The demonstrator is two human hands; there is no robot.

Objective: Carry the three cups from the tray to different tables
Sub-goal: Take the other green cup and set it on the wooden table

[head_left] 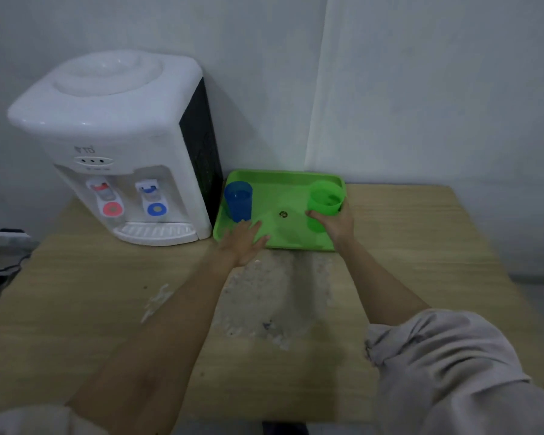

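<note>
A green tray point(283, 180) lies on a wooden table against the wall. A blue cup point(238, 200) stands upright at the tray's left end, with liquid in it. At the tray's right end a green cup point(323, 199) is gripped by my right hand point(335, 224), whose fingers wrap its lower side. My left hand point(244, 243) rests flat with fingers spread over the tray's front left edge, just below the blue cup and not touching it. Only two cups show on the tray.
A white water dispenser point(117, 146) with red and blue taps stands left of the tray, almost touching it. The wooden table point(107, 293) has a worn, scuffed patch in front of the tray. Walls close off the back; the floor shows at right.
</note>
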